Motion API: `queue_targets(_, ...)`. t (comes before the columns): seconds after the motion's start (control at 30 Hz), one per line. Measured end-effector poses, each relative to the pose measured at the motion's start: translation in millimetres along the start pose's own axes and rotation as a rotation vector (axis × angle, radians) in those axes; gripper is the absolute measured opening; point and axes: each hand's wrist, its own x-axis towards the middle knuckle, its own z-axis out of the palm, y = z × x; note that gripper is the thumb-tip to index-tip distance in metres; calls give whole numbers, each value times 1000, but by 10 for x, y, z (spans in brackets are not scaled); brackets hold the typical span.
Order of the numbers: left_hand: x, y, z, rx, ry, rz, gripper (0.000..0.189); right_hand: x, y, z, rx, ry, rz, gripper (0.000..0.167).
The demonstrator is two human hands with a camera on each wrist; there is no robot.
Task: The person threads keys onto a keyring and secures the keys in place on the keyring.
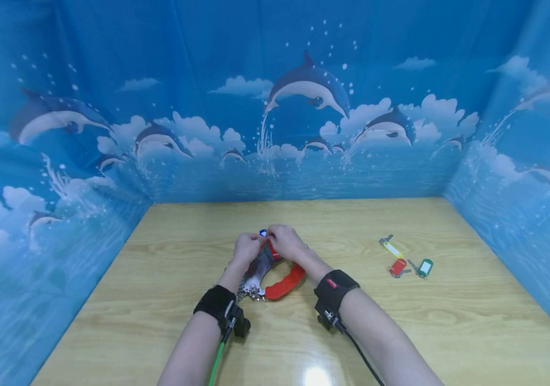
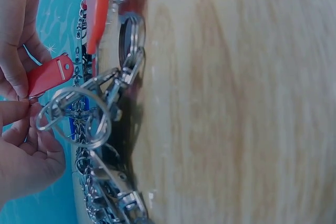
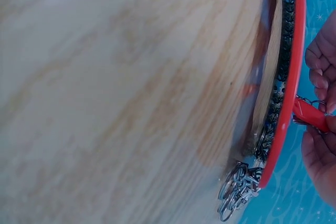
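In the head view my left hand and right hand meet over a red curved band with a silvery middle. Metal chains and clasps hang along its edge. Between my hands is a red key tag. In the left wrist view, my right fingers pinch the tag's end. My left thumb and finger pinch at the small metal ring by that end. Large split rings and clasps show close below. A blue key tag lies just past my fingertips. The tag's key is mostly hidden.
On the right of the wooden table lie a yellow key tag, another red key tag and a green key tag, each with a key. Blue dolphin-print curtains enclose the back and sides.
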Motion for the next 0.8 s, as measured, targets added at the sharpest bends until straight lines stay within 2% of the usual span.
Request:
queue_targets(0.13, -6, 11, -9, -17, 2, -26, 14, -3, 4, 5, 2, -2, -10, 10)
queue_targets(0.27, -16, 13, -22, -23, 8, -8, 15, -5, 13, 22, -10, 11, -18, 11)
queue_targets(0.37, -27, 11, -30, 27, 10, 58, 17, -6, 16, 31, -14, 29, -19, 11)
queue_targets(0.5, -59, 3, -42, 149, 5, 174, 18, -15, 11, 31, 6, 44, 7, 11)
queue_targets(0.6, -79, -5, -44, 194, 5, 220, 16, -26, 4, 21, 20, 41, 37, 12)
queue_targets(0.8, -67, -4, -27, 125, 7, 184, 15, -13, 12, 17, 22, 16, 54, 13)
